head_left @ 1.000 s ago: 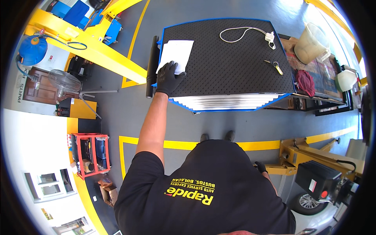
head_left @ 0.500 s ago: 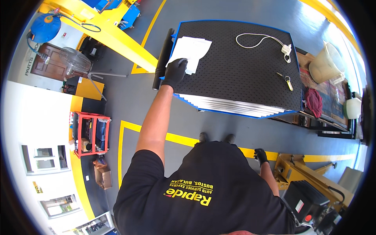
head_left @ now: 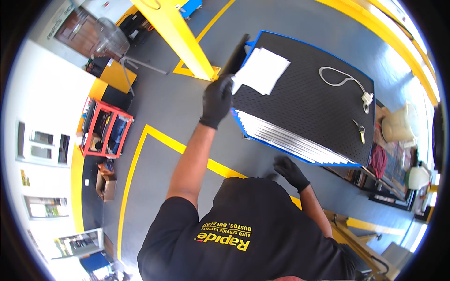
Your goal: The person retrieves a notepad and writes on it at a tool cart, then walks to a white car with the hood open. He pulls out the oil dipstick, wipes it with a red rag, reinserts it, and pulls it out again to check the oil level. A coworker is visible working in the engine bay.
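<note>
My left hand point(head_left: 217, 102), in a black glove, is closed at the near end of the black side handle point(head_left: 236, 55) of a tool cabinet. White paper sheets point(head_left: 266, 70) lie overlapping on the cabinet's black textured top point(head_left: 300, 100), one corner right beside my left fingers. My right hand point(head_left: 291, 173), gloved too, hangs open and holds nothing, just short of the cabinet's silver drawer fronts point(head_left: 286, 136). Toward the right of the top lie a looped white cable with a plug point(head_left: 367, 98) and a key with a tag point(head_left: 362, 133).
A yellow lift post point(head_left: 180, 40) stands left of the cabinet. On a bench at right are a pale bucket point(head_left: 399, 122), a dark red cloth point(head_left: 378, 160) and a whitish jug point(head_left: 417, 178). A red tool cart point(head_left: 107, 129) and a standing fan point(head_left: 112, 37) are at left.
My left hand has moved off the papers to the side handle. My right hand has come forward toward the drawers. The view has turned, so the cabinet sits farther right and tilted.
</note>
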A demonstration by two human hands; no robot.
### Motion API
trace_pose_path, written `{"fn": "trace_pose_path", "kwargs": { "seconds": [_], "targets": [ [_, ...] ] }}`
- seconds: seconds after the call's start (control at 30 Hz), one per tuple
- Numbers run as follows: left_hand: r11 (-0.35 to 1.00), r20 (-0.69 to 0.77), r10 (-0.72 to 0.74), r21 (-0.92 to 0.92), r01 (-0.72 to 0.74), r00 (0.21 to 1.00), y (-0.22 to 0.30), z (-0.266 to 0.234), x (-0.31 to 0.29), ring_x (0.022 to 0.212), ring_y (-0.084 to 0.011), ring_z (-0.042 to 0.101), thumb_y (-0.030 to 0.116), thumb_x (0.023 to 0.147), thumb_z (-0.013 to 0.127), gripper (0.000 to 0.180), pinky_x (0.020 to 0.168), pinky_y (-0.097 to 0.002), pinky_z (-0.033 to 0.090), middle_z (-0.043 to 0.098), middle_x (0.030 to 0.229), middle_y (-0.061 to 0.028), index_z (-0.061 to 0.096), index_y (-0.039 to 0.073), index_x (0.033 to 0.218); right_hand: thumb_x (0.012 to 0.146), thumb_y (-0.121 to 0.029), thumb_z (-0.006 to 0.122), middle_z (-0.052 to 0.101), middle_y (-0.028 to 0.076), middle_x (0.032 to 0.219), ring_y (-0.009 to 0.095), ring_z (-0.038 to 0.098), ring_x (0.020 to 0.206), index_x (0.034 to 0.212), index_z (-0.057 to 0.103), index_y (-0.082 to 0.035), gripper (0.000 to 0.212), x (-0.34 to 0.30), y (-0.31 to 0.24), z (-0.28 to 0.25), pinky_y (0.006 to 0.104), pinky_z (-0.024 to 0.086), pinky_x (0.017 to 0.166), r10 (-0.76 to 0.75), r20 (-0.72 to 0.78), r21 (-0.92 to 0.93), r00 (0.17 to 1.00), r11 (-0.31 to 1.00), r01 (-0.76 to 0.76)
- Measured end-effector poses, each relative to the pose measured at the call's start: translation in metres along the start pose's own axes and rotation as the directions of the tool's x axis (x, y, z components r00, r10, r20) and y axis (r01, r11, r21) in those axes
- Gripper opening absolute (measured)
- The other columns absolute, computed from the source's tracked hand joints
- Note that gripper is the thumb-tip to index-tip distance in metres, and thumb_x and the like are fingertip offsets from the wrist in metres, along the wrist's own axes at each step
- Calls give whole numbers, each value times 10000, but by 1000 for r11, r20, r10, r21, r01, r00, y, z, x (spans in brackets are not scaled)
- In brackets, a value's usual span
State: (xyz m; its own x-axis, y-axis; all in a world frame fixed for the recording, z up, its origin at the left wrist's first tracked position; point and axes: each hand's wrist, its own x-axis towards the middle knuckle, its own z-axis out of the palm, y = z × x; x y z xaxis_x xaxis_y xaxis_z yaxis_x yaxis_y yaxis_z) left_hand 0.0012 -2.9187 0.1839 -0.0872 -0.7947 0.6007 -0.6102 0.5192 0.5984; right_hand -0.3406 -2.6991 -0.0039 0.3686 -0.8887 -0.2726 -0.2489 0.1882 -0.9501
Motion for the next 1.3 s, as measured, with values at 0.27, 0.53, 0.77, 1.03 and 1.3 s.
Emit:
{"fn": "trace_pose_path", "kwargs": {
  "seconds": [0.27,0.53,0.77,1.03,1.3],
  "targets": [
    [989,37,135,50,-137,990,24,-107,-183,1039,-377,736,76,871,767,297,954,-513,567,766,1092,-126,727,94,1165,1154,-429,502,651,190,1567,374,611,1455,1639,504,5,651,173,-197,153,509,480,1241,-99,320,884,942,389,-259],
    [926,-99,-281,235,297,955,-21,-321,-351,1270,-357,712,365,949,851,492,1111,-496,535,767,1322,-163,755,52,1316,1056,-168,635,731,160,1364,331,722,1247,1498,619,0,473,222,-208,425,463,569,1116,36,631,574,775,649,-499],
    [537,-669,-706,-291,792,233,-99,-474,-501,1551,-376,507,365,992,882,1068,1222,-502,482,421,1738,-242,231,-18,1747,1028,-97,605,670,234,1501,393,670,1382,1611,505,55,610,249,-247,627,504,526,1208,143,880,145,454,827,-543],
    [341,-294,-924,-923,177,244,-187,-672,-627,1246,-187,705,331,1186,602,528,1087,-401,567,719,1403,-135,559,-13,1584,953,-38,661,699,217,1462,393,684,1348,1562,553,63,626,290,-299,933,503,535,1197,229,972,-185,54,887,-423],
    [585,-612,-761,-791,180,-214,-186,-884,-723,1117,-135,725,329,1189,594,478,944,-338,602,753,1298,-65,616,-3,1532,1041,-27,624,722,196,1416,304,716,1278,1517,576,97,495,256,-357,1306,427,566,1142,451,841,-518,-298,830,-206]
  ]
}}
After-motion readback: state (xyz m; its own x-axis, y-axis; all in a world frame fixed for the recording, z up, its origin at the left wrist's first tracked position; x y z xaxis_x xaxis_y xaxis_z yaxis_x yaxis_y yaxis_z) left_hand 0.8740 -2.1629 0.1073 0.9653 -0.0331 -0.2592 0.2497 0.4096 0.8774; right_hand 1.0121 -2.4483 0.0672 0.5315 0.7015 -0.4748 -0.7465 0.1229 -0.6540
